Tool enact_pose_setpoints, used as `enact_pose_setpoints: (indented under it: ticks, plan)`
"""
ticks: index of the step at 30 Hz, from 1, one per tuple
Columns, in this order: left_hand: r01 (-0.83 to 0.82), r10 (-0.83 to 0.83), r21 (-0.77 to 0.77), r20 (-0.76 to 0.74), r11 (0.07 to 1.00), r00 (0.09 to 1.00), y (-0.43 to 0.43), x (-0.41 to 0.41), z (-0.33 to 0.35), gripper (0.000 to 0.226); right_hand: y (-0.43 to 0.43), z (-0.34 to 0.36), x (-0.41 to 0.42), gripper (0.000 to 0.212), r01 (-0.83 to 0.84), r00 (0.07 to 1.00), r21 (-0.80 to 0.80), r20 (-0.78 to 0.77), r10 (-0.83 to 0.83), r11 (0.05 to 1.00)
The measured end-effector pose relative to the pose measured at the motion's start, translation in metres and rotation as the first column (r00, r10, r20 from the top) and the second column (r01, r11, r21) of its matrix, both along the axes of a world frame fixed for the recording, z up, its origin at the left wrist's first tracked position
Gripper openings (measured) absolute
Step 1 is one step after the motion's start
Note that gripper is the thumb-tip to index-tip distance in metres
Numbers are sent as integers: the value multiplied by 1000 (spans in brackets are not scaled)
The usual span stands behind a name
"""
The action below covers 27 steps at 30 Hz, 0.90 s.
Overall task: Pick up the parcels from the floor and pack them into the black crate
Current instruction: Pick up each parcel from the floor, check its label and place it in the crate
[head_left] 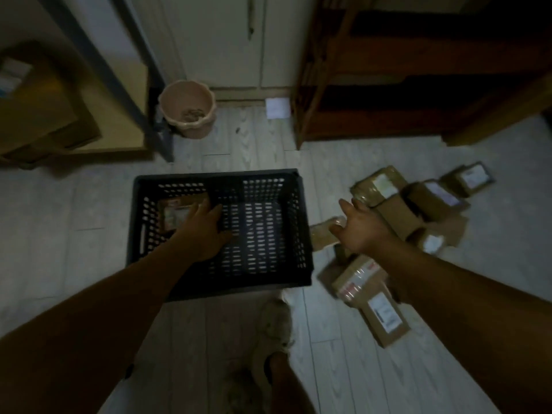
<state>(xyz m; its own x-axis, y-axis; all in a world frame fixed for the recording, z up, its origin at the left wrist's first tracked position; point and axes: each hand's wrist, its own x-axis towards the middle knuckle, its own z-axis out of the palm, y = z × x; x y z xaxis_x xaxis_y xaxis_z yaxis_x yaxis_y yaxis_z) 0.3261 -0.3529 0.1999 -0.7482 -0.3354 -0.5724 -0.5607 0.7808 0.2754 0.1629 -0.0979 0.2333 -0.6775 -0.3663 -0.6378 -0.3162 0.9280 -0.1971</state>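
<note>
The black crate (pixel 219 180) stands on the floor in the middle of the view. One brown parcel (pixel 176 212) lies inside it at the far left corner. My left hand (pixel 206 228) is down in the crate with straight fingers on that parcel's right edge. My right hand (pixel 361 227) hovers to the right of the crate, its fingers curled round a small brown parcel (pixel 324 236). Behind and below that hand, several brown parcels (pixel 418 204) with white labels lie piled on the floor, one long box (pixel 379 306) nearest me.
A pink bucket (pixel 188 109) stands beyond the crate by a metal table leg. A wooden shelf (pixel 388 85) fills the back right. A cardboard box (pixel 38 94) sits at the left. My shoe (pixel 274 333) is just in front of the crate.
</note>
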Motion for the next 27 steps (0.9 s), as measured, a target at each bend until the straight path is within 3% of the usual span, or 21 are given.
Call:
enact_pose_setpoints:
  ticks: [4, 8, 13, 15, 18, 22, 25, 27]
  plan:
    - [125, -121, 105, -43, 987, 992, 71, -10, 5, 74, 86, 18, 22, 66, 26, 999, 85, 20, -27, 996]
    - [222, -215, 130, -63, 966, 975, 139, -19, 0, 64, 158, 13, 35, 63, 205, 979, 83, -25, -203, 975]
    - [147, -129, 244, -89, 959, 988, 219, -45, -18, 64, 228, -10, 16, 69, 248, 966, 100, 41, -253, 963]
    - [109, -91, 271, -78, 956, 993, 254, -60, -27, 63, 252, -27, -2, 75, 182, 980, 82, 65, -188, 980]
    - [40, -10, 287, -105, 957, 994, 305, -85, -53, 54, 286, -60, -40, 63, 145, 983, 55, 103, -150, 988]
    - [-92, 95, 244, -3, 966, 995, 355, -116, -102, 55, 313, -117, -94, 52, 166, 974, -31, 165, -159, 986]
    - [-155, 133, 207, 120, 966, 984, 375, -123, -154, 53, 319, -167, -120, 66, 207, 957, -52, 216, -192, 977]
    - [-320, 290, 210, 163, 924, 943, 382, -122, -195, 61, 316, -202, -128, 85, 205, 949, -87, 261, -177, 975]
